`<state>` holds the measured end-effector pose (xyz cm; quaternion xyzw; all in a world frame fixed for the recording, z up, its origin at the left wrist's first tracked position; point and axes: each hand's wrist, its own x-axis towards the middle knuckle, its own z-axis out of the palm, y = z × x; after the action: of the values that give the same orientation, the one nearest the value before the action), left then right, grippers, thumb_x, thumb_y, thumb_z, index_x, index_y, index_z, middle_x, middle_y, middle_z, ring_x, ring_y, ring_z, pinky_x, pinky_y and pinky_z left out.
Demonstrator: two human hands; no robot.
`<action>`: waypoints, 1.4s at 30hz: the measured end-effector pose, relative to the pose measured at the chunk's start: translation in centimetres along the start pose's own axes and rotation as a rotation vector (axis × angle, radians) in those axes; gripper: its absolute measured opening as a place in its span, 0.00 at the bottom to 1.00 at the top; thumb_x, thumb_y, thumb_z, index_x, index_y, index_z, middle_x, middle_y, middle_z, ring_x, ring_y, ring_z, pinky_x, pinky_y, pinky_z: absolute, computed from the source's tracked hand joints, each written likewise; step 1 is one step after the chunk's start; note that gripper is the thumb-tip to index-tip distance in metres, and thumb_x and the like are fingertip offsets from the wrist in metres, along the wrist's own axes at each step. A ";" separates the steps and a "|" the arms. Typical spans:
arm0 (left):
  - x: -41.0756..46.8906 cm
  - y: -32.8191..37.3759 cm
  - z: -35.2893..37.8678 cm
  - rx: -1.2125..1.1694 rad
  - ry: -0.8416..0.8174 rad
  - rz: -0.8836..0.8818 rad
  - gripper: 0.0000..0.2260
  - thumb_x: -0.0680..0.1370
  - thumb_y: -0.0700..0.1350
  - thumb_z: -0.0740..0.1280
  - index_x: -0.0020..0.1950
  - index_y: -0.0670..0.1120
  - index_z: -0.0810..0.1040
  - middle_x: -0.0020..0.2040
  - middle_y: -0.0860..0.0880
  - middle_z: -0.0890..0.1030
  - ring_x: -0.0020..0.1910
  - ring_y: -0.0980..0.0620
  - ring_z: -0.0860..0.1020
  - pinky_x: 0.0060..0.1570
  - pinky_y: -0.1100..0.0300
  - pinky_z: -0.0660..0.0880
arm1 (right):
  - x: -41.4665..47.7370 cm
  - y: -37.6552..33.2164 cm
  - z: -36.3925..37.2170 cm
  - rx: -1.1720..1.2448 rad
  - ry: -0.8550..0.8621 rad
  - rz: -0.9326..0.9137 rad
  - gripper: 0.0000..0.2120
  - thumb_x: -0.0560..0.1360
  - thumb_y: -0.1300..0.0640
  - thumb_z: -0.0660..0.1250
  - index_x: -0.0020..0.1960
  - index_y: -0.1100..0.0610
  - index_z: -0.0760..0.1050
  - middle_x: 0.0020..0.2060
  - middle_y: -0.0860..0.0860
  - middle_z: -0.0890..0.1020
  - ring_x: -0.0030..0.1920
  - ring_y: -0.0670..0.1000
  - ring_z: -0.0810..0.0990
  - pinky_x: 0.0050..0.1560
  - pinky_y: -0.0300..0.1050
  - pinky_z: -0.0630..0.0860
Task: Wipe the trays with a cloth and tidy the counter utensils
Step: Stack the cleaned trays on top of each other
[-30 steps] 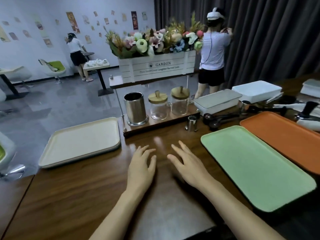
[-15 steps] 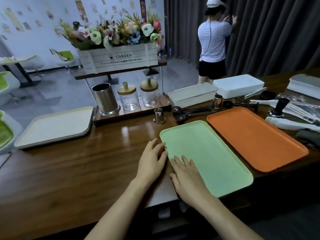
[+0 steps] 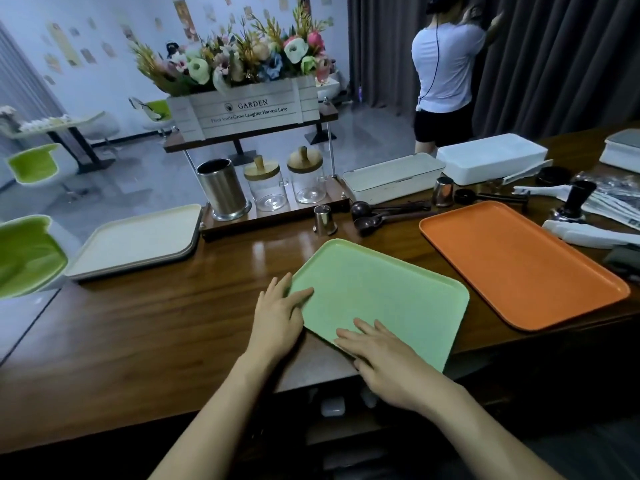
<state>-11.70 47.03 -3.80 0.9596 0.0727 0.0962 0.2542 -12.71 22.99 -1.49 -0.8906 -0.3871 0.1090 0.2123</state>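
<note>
A light green tray (image 3: 388, 292) lies askew on the wooden counter (image 3: 145, 327), its near corner jutting over the front edge. My left hand (image 3: 277, 317) rests at the tray's left edge with the thumb lying on its surface and the fingers straight. My right hand (image 3: 381, 362) lies flat on the tray's near corner. An orange tray (image 3: 519, 265) sits to the right and a cream tray (image 3: 138, 237) at the far left. Dark scoops (image 3: 381, 213), two small steel cups (image 3: 323, 220) (image 3: 443, 190) and a black tamper (image 3: 575, 202) lie behind the trays.
A wooden stand holds a steel canister (image 3: 221, 188) and two lidded glass jars (image 3: 266, 185), under a flower box (image 3: 242, 109). White lidded boxes (image 3: 394, 178) and wrapped packets (image 3: 588, 233) crowd the back right. A person (image 3: 443, 71) stands by the dark curtain.
Both hands have moved right, from the bare counter onto the green tray. The tray has turned and slid toward the counter's front edge.
</note>
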 end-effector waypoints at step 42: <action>-4.0 -1.9 -0.9 0.028 0.094 -0.228 0.25 0.82 0.58 0.62 0.78 0.51 0.70 0.81 0.48 0.63 0.82 0.47 0.54 0.78 0.47 0.58 | -0.2 6.8 -1.8 -0.023 0.300 0.533 0.34 0.78 0.32 0.54 0.79 0.45 0.59 0.81 0.52 0.50 0.80 0.52 0.44 0.79 0.51 0.39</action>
<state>-15.98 48.30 -4.54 0.9430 0.1945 0.1104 0.2464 -7.88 18.16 -3.03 -0.9694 -0.1051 0.0234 0.2208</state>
